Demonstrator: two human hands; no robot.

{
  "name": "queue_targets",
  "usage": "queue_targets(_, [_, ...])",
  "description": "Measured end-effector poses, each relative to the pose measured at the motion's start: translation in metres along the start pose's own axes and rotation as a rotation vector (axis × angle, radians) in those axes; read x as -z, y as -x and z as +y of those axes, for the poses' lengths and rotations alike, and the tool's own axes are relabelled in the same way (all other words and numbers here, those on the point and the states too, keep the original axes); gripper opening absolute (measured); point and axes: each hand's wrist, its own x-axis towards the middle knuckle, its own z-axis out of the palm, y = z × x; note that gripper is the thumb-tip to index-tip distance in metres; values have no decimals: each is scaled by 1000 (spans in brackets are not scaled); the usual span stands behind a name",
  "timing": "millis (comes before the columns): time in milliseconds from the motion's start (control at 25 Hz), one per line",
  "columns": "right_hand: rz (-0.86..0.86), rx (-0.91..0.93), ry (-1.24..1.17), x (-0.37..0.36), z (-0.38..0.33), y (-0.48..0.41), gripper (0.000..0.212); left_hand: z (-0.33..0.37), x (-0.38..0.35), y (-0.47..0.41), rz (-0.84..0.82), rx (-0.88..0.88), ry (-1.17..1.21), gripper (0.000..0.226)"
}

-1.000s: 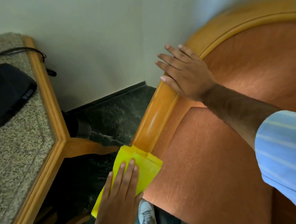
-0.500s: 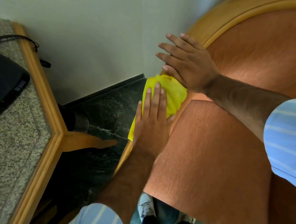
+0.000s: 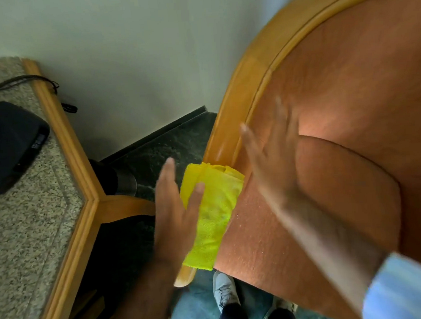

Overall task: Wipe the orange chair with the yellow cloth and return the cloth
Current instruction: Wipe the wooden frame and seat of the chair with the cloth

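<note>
The orange chair [image 3: 328, 151] fills the right of the room corner, its padded seat and back ringed by a curved wooden frame [image 3: 229, 123], and everything else sits off that frame. Left of it, across a strip of dark floor [image 3: 161, 147], stands a granite-topped table [image 3: 29, 221] with a wood edge; a black device [image 3: 6, 146] and a cable [image 3: 19, 80] lie on it, well clear of the work. The gap between table and frame is narrow, so I'd judge the elbow has little room on that side.

The right hand [image 3: 272, 170] is blurred, fingers spread and flat, over the cushion just inside the frame; likely it steadies the person as they lean in, though I cannot tell if it touches. The left hand [image 3: 175, 211] lies open, fingers slightly apart, pressing the yellow cloth [image 3: 213, 214] against the frame's lower front stretch, where the wood meets the seat edge. The cloth is folded into a long pad draped over the rail, which suits rubbing along the wood. Below the frame's tip, the person's grey shoes [image 3: 223, 290] stand on the floor.
</note>
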Motion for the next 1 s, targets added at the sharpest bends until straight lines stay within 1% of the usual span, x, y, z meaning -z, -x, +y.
queue_targets(40, [-81,-356,-338,-13,2,45,68,10,6,-17,-17,126,32,81])
queue_targets(80, [-215,-705,-560,-26,3,86,73,21,8,-32,-85,221,-21,84])
queue_targets(120, [-385,-913,-647,-37,6,123,82,28,8,-43,-158,263,-103,82])
queue_targets(160, [-510,-950,-643,-46,10,150,83,32,6,-49,-204,258,-185,74])
queue_targets(200, [-527,-938,-602,-45,7,162,68,35,2,-51,-214,236,-272,63])
queue_targets(240, [-484,-925,-554,-40,8,168,45,42,-3,-48,-199,201,-335,52])
queue_targets(280, [-481,-944,-558,-34,3,168,28,45,1,-44,-176,185,-371,46])
queue_targets(320, [-486,-984,-609,-24,-7,162,22,53,3,-37,-171,175,-383,46])
queue_targets(360, [-483,-1018,-671,-7,-10,151,20,66,0,-30,-190,171,-363,50])
queue_targets(400, [-443,-1023,-737,9,-7,143,21,83,-4,-24,-206,171,-312,55])
queue_targets(480, [-292,-992,-809,48,10,128,29,124,-20,-16,-225,122,-141,60])
queue_targets(560, [-119,-895,-842,103,35,124,26,167,-46,-7,-254,17,17,53])
queue_targets(640, [79,-764,-827,175,65,132,14,211,-89,5,-350,-106,101,42])
queue_targets(680, [168,-730,-778,212,79,140,11,232,-112,14,-412,-169,128,34])
queue_targets(720, [271,-716,-729,249,96,151,11,253,-139,26,-509,-224,171,27])
queue_targets(760, [366,-724,-670,280,114,164,14,269,-167,38,-599,-265,203,23])
queue_targets(840, [519,-779,-554,337,150,194,18,299,-231,76,-759,-408,191,23])
queue_targets(920, [606,-835,-404,375,185,226,11,314,-287,119,-849,-574,138,21])
queue_targets(1000, [643,-891,-202,396,214,255,5,314,-333,155,-886,-697,28,18])
